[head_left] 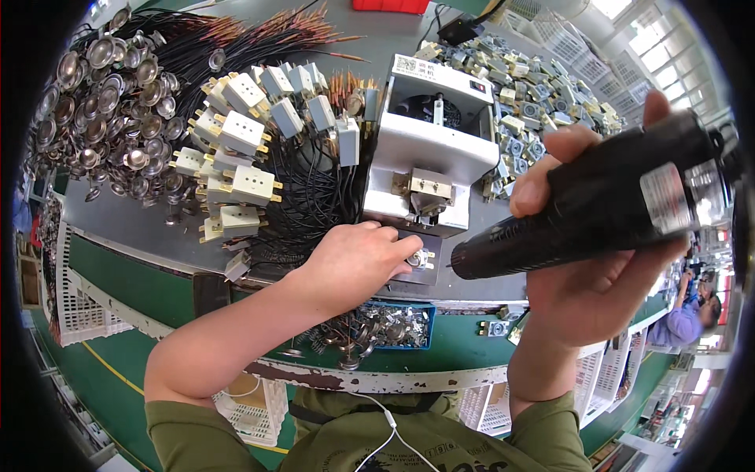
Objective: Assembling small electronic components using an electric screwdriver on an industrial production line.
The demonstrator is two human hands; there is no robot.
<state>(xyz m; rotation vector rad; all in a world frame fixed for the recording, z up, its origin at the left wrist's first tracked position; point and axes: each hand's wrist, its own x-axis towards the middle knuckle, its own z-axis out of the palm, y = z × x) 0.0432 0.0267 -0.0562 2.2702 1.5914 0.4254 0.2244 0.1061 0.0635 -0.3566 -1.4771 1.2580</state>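
Observation:
My left hand (354, 258) is closed, its thumb and fingertips pressed around a small part with metal tabs (422, 259) on the bench in front of the white machine (448, 141). The fingers cover much of that part. Raised at the right, my right hand (586, 303) grips a thick black electric screwdriver (590, 197). Its narrower end points left, toward the part, and stays apart from it. Beside my left forearm lies a big bundle of cream and grey switch-like blocks (245, 134) with brass tabs and black wires (291, 244).
Round metal caps (102, 118) are heaped at the far left, near copper-tipped black wires (259, 31). Many loose grey blocks (543, 86) lie behind the machine at right. A blue tray (431, 326) of small metal pieces sits by the near edge. Another person (680, 324) is at far right.

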